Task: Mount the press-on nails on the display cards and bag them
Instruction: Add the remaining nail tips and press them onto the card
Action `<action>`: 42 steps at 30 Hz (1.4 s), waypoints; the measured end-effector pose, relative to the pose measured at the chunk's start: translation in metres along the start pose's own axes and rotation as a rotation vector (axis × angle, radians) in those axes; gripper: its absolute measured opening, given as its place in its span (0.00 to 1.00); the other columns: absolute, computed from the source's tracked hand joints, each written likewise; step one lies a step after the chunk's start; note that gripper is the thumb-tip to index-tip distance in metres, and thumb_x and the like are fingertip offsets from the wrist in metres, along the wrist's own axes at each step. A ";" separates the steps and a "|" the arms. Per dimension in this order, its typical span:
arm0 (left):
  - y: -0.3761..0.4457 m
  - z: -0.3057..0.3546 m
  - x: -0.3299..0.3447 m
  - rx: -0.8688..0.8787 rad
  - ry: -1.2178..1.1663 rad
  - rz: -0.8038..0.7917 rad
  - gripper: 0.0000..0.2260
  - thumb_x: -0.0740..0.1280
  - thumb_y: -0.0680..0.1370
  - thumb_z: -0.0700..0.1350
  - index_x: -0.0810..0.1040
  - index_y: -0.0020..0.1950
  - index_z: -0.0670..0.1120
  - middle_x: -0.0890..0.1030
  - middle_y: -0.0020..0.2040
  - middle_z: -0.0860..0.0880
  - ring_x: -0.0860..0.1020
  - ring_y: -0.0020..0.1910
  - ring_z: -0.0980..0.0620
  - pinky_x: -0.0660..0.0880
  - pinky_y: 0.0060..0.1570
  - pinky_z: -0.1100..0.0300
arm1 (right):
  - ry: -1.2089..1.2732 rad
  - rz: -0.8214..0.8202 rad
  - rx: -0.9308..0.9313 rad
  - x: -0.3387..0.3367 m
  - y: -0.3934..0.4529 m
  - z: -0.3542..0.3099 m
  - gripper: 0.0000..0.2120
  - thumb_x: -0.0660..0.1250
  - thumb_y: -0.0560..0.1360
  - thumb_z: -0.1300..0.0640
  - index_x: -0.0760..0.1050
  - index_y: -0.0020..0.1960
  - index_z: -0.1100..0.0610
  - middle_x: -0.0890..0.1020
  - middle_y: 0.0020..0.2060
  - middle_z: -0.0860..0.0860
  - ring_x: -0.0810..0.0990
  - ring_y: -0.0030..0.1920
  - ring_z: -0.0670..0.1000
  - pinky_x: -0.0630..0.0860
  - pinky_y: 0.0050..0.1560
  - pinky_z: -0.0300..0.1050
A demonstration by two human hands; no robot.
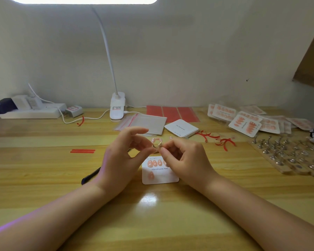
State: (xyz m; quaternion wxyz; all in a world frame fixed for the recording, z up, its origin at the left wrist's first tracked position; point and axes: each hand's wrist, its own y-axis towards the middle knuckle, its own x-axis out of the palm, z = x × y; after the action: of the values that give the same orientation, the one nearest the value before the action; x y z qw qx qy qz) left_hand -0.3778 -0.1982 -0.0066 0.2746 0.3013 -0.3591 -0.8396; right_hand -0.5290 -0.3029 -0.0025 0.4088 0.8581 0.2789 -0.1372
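Note:
A white display card (159,176) printed "Handmade Nail" lies on the wooden table, with several peach press-on nails stuck on it. Just above it, my left hand (123,156) and my right hand (185,160) meet. Both pinch a small metal nail holder (157,144) that carries a pink nail; my left forefinger sticks out straight. A stack of blank cards (181,128) and clear bags with red strips (143,122) lie farther back. Bagged finished cards (246,122) are piled at the back right.
A wooden rack of metal nail stands (288,156) sits at the right. Red adhesive sheets (172,113), curled red peelings (217,137), a red strip (82,151), a dark pen (91,175), a clip lamp (117,109) and a power strip (31,110) are around.

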 end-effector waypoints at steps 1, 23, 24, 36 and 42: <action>0.000 0.001 0.000 -0.006 -0.001 -0.003 0.20 0.73 0.72 0.43 0.73 0.61 0.50 0.82 0.44 0.53 0.83 0.44 0.50 0.80 0.48 0.53 | 0.006 0.017 0.023 -0.001 0.001 0.001 0.03 0.71 0.74 0.64 0.81 0.41 0.59 0.79 0.29 0.45 0.80 0.31 0.44 0.73 0.33 0.34; 0.001 0.010 0.001 -0.045 0.124 -0.063 0.12 0.72 0.70 0.50 0.74 0.51 0.58 0.81 0.40 0.56 0.80 0.41 0.56 0.77 0.44 0.64 | -0.486 -0.057 0.360 -0.017 0.018 0.030 0.13 0.65 0.79 0.48 0.85 0.46 0.53 0.85 0.37 0.49 0.80 0.43 0.51 0.78 0.43 0.48; 0.001 0.011 0.000 -0.050 0.125 -0.061 0.12 0.72 0.70 0.50 0.74 0.51 0.59 0.81 0.40 0.56 0.79 0.41 0.57 0.77 0.43 0.64 | -0.528 -0.080 0.352 -0.017 0.019 0.030 0.14 0.63 0.79 0.48 0.85 0.47 0.53 0.85 0.38 0.50 0.80 0.45 0.52 0.78 0.43 0.48; 0.002 0.011 -0.004 -0.095 0.105 -0.066 0.07 0.72 0.70 0.51 0.79 0.43 0.51 0.81 0.37 0.55 0.79 0.37 0.55 0.78 0.38 0.59 | -0.526 0.024 0.132 -0.025 0.014 0.021 0.13 0.71 0.75 0.52 0.82 0.35 0.59 0.81 0.28 0.52 0.77 0.29 0.51 0.75 0.34 0.45; 0.004 0.013 -0.005 -0.165 -0.071 -0.024 0.05 0.72 0.70 0.53 0.80 0.43 0.53 0.83 0.38 0.56 0.81 0.37 0.56 0.78 0.41 0.63 | 0.024 -0.008 0.320 -0.017 0.011 -0.006 0.21 0.69 0.68 0.38 0.77 0.30 0.55 0.77 0.22 0.47 0.74 0.25 0.42 0.70 0.31 0.31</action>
State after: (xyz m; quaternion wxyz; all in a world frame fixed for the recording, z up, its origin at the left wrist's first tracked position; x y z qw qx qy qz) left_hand -0.3825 -0.1914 0.0049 0.2752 0.2519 -0.2948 -0.8797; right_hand -0.5362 -0.3096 0.0160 0.2631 0.9127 0.2617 -0.1712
